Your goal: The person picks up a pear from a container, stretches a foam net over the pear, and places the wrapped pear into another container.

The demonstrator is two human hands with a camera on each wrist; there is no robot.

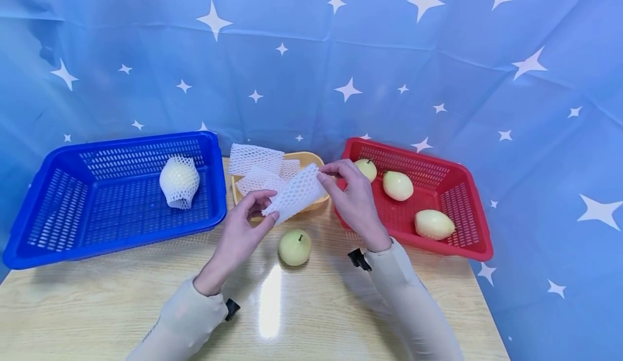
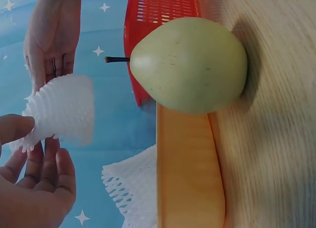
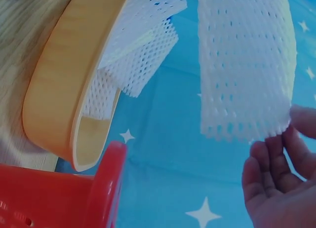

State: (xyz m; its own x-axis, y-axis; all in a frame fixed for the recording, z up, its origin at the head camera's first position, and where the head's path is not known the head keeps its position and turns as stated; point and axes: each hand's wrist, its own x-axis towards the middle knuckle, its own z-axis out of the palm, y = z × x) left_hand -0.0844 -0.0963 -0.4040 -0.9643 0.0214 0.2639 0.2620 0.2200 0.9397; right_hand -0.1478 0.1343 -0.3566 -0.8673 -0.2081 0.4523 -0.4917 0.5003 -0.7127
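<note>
Spanning the gap between 2 hands, the net sleeve (image 1: 296, 194) is pinched, its near end by the left hand (image 1: 243, 231), its far end by the right hand (image 1: 357, 201), each nearly closed. Its long axis slants from near left to far right. Likely light, soft and easily torn, it suits a gentle rim hold. 1 pear (image 1: 294, 248) sits below the hands.

Long, close-fitting, pale beige fabric sleeves (image 1: 416, 309) are worn, with a small, angular black attachment (image 1: 232, 309) fixed at the inner side of each cuff (image 1: 382, 253), a thin dark marking (image 1: 150, 332) borne by the left sleeve's outer edge, and the hands (image 1: 238, 235) left uncovered.
</note>
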